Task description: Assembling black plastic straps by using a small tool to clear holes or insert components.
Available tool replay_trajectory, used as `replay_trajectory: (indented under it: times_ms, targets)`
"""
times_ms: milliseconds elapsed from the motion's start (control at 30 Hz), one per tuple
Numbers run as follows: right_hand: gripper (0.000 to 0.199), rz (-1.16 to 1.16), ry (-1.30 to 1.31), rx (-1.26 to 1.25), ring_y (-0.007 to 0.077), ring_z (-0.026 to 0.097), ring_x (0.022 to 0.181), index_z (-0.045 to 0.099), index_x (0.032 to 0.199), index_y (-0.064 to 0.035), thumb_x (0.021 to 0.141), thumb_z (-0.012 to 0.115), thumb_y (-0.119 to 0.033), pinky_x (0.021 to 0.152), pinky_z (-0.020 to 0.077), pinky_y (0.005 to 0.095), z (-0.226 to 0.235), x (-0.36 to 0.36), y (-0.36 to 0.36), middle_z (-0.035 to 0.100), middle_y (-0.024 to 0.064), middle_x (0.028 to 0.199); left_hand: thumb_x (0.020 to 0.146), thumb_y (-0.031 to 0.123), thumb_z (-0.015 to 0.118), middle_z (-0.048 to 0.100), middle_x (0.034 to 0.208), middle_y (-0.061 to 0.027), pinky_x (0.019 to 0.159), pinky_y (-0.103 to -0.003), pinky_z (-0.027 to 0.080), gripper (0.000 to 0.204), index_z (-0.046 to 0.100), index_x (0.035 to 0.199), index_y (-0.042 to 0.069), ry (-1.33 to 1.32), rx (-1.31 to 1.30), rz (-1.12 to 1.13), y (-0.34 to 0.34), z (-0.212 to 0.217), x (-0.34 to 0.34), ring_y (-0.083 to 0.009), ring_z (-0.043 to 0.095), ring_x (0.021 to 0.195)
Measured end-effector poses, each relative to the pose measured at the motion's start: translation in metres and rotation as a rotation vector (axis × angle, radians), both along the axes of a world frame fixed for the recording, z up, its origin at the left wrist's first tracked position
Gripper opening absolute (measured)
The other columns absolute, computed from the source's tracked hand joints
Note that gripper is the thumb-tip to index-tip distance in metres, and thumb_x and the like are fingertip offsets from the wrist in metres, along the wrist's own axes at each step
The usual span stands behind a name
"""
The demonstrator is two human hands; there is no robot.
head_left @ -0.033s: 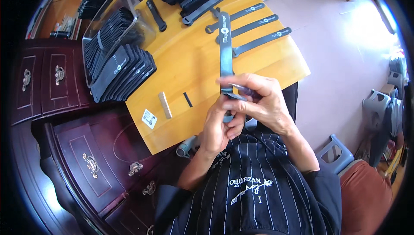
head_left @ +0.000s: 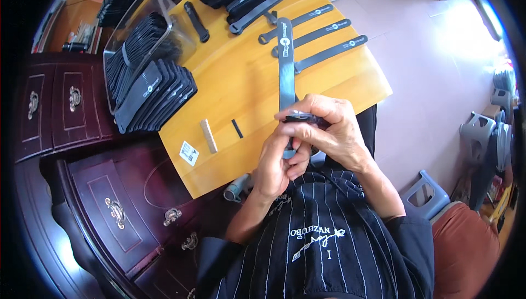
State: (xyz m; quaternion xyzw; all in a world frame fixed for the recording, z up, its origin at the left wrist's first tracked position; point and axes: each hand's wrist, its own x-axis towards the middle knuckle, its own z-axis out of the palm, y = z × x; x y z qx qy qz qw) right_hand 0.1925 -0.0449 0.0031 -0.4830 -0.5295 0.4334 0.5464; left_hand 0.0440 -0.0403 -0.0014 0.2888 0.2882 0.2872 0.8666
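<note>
A long black strap [head_left: 286, 74] with white print near its far end rises from my hands above the near edge of the table. My left hand [head_left: 272, 162] is closed round its near end, fingers curled under it. My right hand [head_left: 342, 129] presses in from the right, with thumb and index finger pinched at the strap. Between those fingers lies a slim dark, shiny piece [head_left: 302, 117], whose kind I cannot make out. The strap's lower part is mostly hidden by my fingers.
On the yellow wooden table [head_left: 230, 90] lie several straps like the printed strap [head_left: 329, 52], a short black strip [head_left: 237, 128], a beige strip [head_left: 209, 135] and a white label [head_left: 189, 154]. A clear bin [head_left: 172, 27] with bundled straps stands left, beside dark wooden drawers [head_left: 118, 206].
The right index finger and the slim dark piece have shifted down, closer to the right thumb. My left hand holds nearly the same place.
</note>
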Motion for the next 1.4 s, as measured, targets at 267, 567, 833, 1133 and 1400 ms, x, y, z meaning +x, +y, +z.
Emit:
replay_trajectory:
  times_ms: [267, 567, 833, 1133, 1400]
  targets:
    - [0.014, -0.587, 0.302, -0.189, 0.0014, 0.043, 0.058, 0.067, 0.091, -0.0068, 0.085, 0.066, -0.019, 0.051, 0.0326, 0.0182, -0.012, 0.102, 0.003, 0.055, -0.0064, 0.070, 0.101, 0.038, 0.035, 0.035, 0.058, 0.0015, 0.041, -0.021, 0.024, 0.040, 0.040, 0.076, 0.007, 0.139, -0.043, -0.388, -0.025, -0.007, -0.011, -0.0051, 0.031, 0.045]
    - [0.019, -1.438, -0.424, 0.032, 0.0044, 0.043, 0.058, 0.067, 0.089, -0.0054, 0.091, 0.064, -0.024, 0.051, 0.0333, 0.0216, -0.034, 0.233, -0.081, 0.054, -0.0025, 0.067, 0.097, 0.043, 0.045, 0.050, 0.067, -0.0081, 0.053, -0.026, 0.039, 0.048, 0.056, 0.092, -0.004, 0.074, 0.240, -0.224, -0.032, -0.025, -0.065, -0.0145, 0.049, 0.057]
    - [0.023, -0.758, -0.932, -0.019, 0.0201, 0.063, 0.068, 0.062, 0.093, -0.0123, 0.073, 0.071, -0.008, 0.057, 0.0503, 0.0309, -0.066, 0.100, -0.033, 0.060, 0.0037, 0.077, 0.096, 0.038, 0.051, 0.035, 0.068, -0.0003, 0.044, -0.025, 0.032, 0.041, 0.050, 0.106, -0.001, -0.024, 0.132, -0.038, -0.024, -0.024, -0.040, -0.0086, 0.032, 0.052]
    - [0.022, -0.510, -0.909, -0.159, 0.0268, 0.063, 0.073, 0.048, 0.086, -0.0062, 0.081, 0.064, -0.020, 0.058, 0.0484, 0.0374, -0.078, 0.055, -0.004, 0.057, 0.0092, 0.076, 0.098, 0.053, 0.031, 0.034, 0.064, -0.0001, 0.042, -0.026, 0.031, 0.059, 0.044, 0.119, -0.001, -0.036, 0.088, 0.068, -0.027, -0.033, -0.035, -0.0099, 0.030, 0.048]
    - [0.015, -0.421, -0.856, -0.171, 0.0282, 0.064, 0.076, 0.052, 0.088, -0.0060, 0.082, 0.062, -0.016, 0.062, 0.0490, 0.0380, -0.078, 0.043, 0.017, 0.062, 0.0092, 0.081, 0.098, 0.047, 0.038, 0.040, 0.068, -0.0037, 0.044, -0.028, 0.034, 0.048, 0.043, 0.123, 0.006, -0.106, 0.201, 0.106, -0.022, -0.038, -0.039, -0.0135, 0.037, 0.052]
